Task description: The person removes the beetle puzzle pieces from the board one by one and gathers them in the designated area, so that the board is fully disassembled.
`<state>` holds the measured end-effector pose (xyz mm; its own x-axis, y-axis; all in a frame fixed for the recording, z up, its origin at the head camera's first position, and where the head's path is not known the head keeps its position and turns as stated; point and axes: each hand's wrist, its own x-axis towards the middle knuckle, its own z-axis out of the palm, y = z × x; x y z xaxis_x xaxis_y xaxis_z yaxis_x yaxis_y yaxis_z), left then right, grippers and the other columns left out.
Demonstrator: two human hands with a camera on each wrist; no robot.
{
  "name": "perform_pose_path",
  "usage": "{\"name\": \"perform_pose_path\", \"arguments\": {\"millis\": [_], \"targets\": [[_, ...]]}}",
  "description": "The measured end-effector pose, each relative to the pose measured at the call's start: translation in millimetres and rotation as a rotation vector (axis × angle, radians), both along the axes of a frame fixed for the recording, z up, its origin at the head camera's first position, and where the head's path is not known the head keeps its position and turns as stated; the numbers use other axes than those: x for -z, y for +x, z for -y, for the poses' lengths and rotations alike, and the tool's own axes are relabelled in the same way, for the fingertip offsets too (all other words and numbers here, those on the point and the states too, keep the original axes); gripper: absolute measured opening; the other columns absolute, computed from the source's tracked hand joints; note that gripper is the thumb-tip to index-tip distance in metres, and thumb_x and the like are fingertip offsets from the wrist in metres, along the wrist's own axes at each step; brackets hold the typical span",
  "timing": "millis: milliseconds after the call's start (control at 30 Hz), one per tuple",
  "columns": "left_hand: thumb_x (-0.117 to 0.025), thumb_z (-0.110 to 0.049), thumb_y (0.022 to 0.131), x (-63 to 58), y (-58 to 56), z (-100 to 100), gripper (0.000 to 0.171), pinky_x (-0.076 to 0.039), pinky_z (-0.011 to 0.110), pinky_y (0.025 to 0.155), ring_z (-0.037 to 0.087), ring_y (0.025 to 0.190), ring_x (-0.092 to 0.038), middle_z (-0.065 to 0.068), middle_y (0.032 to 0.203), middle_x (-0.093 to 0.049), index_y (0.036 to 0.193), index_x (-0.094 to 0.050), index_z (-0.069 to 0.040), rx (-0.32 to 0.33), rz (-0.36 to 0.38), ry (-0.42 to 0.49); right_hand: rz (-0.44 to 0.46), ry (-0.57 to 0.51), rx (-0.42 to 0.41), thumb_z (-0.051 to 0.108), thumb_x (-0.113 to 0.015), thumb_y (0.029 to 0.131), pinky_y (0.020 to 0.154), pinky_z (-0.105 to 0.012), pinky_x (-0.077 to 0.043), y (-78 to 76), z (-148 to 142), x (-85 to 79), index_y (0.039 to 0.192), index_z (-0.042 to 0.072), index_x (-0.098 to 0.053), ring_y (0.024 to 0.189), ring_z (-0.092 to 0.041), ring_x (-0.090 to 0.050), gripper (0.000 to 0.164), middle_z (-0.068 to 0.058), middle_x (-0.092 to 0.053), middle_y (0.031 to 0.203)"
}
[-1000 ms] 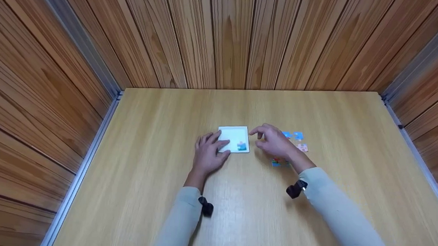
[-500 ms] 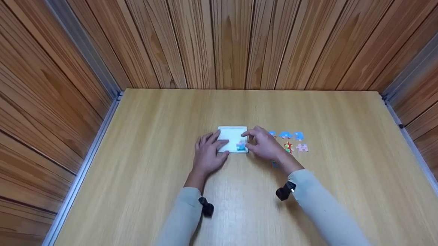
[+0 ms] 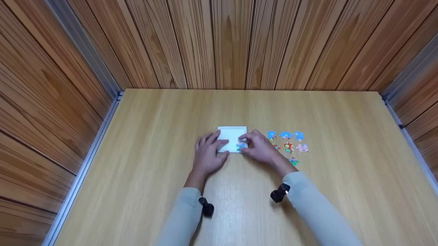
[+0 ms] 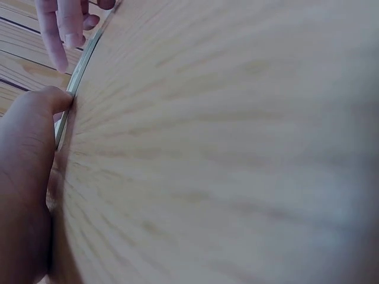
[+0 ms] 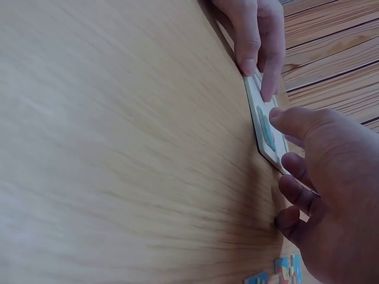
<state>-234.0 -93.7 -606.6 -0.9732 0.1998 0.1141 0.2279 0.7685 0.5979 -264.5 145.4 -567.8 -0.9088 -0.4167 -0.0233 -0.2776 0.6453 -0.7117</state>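
Observation:
In the head view a white square puzzle tray (image 3: 233,134) lies flat on the table. My left hand (image 3: 207,152) rests at its left side, one finger extended over the tray and the thumb against the near edge. A blue, green and pink jigsaw piece (image 3: 240,146) sits in the tray's near right corner. Thumb and index finger of my right hand (image 3: 261,147) close about that piece. From the right wrist, the right thumb (image 5: 287,120) touches the piece (image 5: 265,126), while the index fingertip is hidden. In the left wrist view the left thumb (image 4: 53,99) meets the tray's rim.
Right of the tray several loose jigsaw pieces (image 3: 285,135) lie in rough rows, the nearest partly hidden by my right hand and wrist. Wood-panelled walls (image 3: 229,41) enclose the table (image 3: 146,141) at the back and sides.
My right hand has moved left from beside the tray onto its near right corner, thumb and index finger coming to the jigsaw piece. More loose pieces show. My left hand stays put.

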Motion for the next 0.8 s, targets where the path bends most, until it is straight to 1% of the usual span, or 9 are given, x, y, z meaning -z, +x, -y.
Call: {"name": "perform_pose_path", "arguments": {"millis": [200,333,467,633,800], "targets": [[-0.07,-0.042,0.105,0.5,-0.7,-0.2,0.047,-0.015,0.074,0.14,0.043,0.166,-0.039,0.01,0.18,-0.047,0.146,-0.076,-0.022,-0.001,-0.001,0.008,0.036,0.066,-0.001,0.019,-0.08,0.104,0.092,-0.032,-0.046,0.0,1.9,-1.6,0.142,0.002,-0.074,0.106,-0.025,-0.058,0.042,-0.017,-0.062,0.122],[-0.07,-0.042,0.104,0.1,-0.4,0.0,0.048,-0.015,0.073,0.141,0.042,0.166,-0.039,0.01,0.18,-0.047,0.147,-0.076,-0.022,-0.001,0.006,-0.003,0.06,0.093,-0.006,0.019,-0.08,0.104,0.093,-0.033,-0.046,0.5,2.7,-2.8,0.141,0.003,-0.075,0.108,-0.025,-0.058,0.04,-0.016,-0.061,0.124],[-0.07,-0.042,0.104,0.1,0.4,0.2,0.048,-0.015,0.072,0.14,0.042,0.166,-0.039,0.009,0.18,-0.047,0.147,-0.076,-0.022,-0.004,0.006,-0.01,0.064,0.088,-0.008,0.019,-0.082,0.103,0.094,-0.035,-0.047,0.9,2.8,-2.2,0.136,0.005,-0.075,0.11,-0.026,-0.059,0.037,-0.017,-0.06,0.124],[-0.069,-0.042,0.104,-0.4,1.1,-0.1,0.047,-0.018,0.073,0.139,0.043,0.163,-0.041,0.011,0.179,-0.048,0.145,-0.077,-0.021,0.001,-0.009,0.001,0.034,0.07,-0.013,0.016,-0.085,0.099,0.095,-0.035,-0.047,0.8,2.0,-0.9,0.13,0.004,-0.073,0.111,-0.029,-0.061,0.035,-0.019,-0.062,0.123],[-0.068,-0.042,0.104,-0.7,1.1,0.0,0.048,-0.018,0.073,0.139,0.042,0.163,-0.041,0.01,0.18,-0.048,0.146,-0.076,-0.021,-0.001,-0.001,0.003,0.008,0.026,-0.026,0.011,-0.085,0.096,0.092,-0.033,-0.047,-0.4,2.2,1.1,0.127,0.001,-0.072,0.105,-0.027,-0.062,0.035,-0.017,-0.065,0.115]]}}
